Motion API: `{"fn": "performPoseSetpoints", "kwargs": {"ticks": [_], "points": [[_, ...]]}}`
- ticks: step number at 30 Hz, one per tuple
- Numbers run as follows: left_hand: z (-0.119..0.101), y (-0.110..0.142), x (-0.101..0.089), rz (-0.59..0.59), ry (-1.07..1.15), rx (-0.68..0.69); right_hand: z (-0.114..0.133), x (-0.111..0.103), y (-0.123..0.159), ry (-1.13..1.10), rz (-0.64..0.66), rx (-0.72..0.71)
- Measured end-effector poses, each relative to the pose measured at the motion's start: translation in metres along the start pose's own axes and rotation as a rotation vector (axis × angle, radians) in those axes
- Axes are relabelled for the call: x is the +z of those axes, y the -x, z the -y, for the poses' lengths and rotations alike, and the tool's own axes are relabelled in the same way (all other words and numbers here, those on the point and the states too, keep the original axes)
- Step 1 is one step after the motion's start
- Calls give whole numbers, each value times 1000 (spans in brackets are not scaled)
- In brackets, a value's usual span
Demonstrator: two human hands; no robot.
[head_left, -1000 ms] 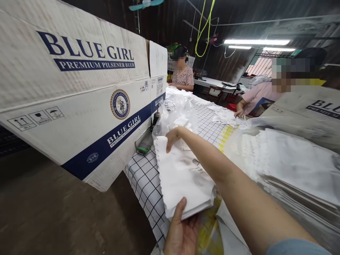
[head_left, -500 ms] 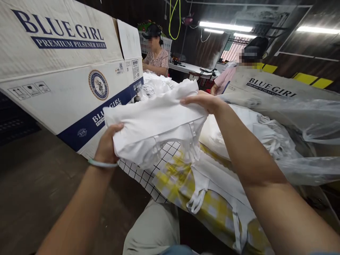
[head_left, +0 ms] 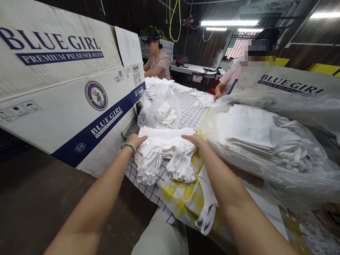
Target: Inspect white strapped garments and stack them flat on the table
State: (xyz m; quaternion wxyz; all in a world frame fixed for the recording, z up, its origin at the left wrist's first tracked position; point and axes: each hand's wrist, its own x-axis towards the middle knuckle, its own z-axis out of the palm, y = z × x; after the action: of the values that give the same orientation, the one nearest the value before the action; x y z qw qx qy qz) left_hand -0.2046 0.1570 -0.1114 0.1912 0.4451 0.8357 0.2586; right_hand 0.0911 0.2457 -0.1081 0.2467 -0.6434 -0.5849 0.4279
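Observation:
A stack of white strappy tops (head_left: 166, 141) sits on the grid-patterned tablecloth (head_left: 189, 110), its straps bunched toward me. My left hand (head_left: 136, 141) grips the left end, thumb on top and fingers mostly hidden. At the right end my right hand (head_left: 193, 139) holds it the same way, thumb over the cloth. Nearer to me, partly under my right forearm, another white top (head_left: 208, 191) lies on a yellow checked cloth (head_left: 183, 189) with its straps hanging down.
A large beer carton (head_left: 66, 81) stands at the left. Behind the stack is a clear plastic bag (head_left: 159, 102) with white cloth inside. More folded white tops (head_left: 249, 127) lie in plastic at the right. Two people (head_left: 156, 62) work across the table, one beside another carton (head_left: 287, 79).
Both hands have lowered the white tops from the air onto the table. The layers and straps now face me, and the plastic bag behind has come into view.

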Motion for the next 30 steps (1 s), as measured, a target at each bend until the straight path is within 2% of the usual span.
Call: {"fn": "performPoseSetpoints", "kwargs": {"ticks": [3, 5, 8, 11, 14, 18, 21, 23, 24, 26, 28, 30], "points": [[0, -4, -6, -9, -333, 135, -12, -5, -11, 132, -106, -61], [-3, -7, -8, -53, -396, 216, -16, -6, -14, 231, -209, -168], [-9, -13, -5, -59, -382, 281, -20, -3, -12, 274, -278, -303], [-16, -21, -2, -26, -308, 207, -18, 1, -9, 243, -312, -356], [-20, -25, -2, -31, -237, 139, -14, 1, -8, 152, -324, -310], [-21, -24, -3, -120, -226, 212, -11, -3, -4, 240, -318, -255], [-24, -22, -1, -135, -197, 239, -10, -2, 2, 371, -346, -402], [-26, -21, 0, -91, -167, 205, -10, -1, 4, 375, -355, -505], [-28, -21, 0, -72, -153, 187, -9, 0, 4, 346, -346, -513], [-30, -19, -1, -80, -134, 179, -7, 2, 2, 256, -304, -413], [-33, -16, -4, -140, -108, 208, -3, 2, 0, 195, -254, -260], [-34, -13, -8, -214, -68, 239, 2, 1, 0, 189, -225, -207]]}}
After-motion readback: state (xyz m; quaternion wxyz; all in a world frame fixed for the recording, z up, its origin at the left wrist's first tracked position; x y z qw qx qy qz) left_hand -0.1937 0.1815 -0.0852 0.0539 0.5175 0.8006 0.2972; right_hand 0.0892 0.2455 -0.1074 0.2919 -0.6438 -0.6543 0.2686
